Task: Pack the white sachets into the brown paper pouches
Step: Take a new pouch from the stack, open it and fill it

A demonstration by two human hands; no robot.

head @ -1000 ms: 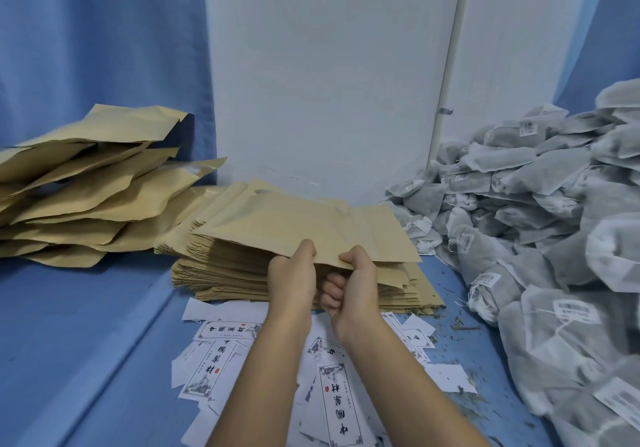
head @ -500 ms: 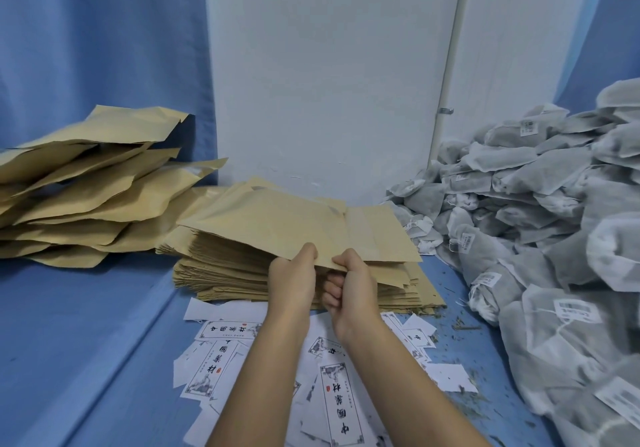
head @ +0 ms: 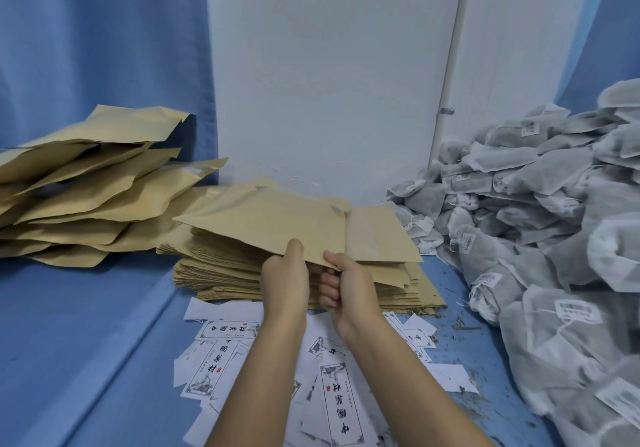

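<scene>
Left hand (head: 285, 273) and right hand (head: 346, 290), side by side, pinch the near edge of the top brown pouch (head: 270, 221), raised above the stack (head: 221, 273) beneath the fingers. White sachets (head: 519, 204) are heaped to their right, with open blue tabletop (head: 86, 308) to their left.

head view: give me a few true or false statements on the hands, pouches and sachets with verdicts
1. The left hand and the right hand both grip the near edge of the top pouch. True.
2. The sachet pile lies left of the pouch stack. False: it lies to the right.
3. Loose printed slips lie on the blue surface, nearer than the pouch stack. True.
4. The right hand holds a white sachet. False: it holds only the top pouch.
</scene>
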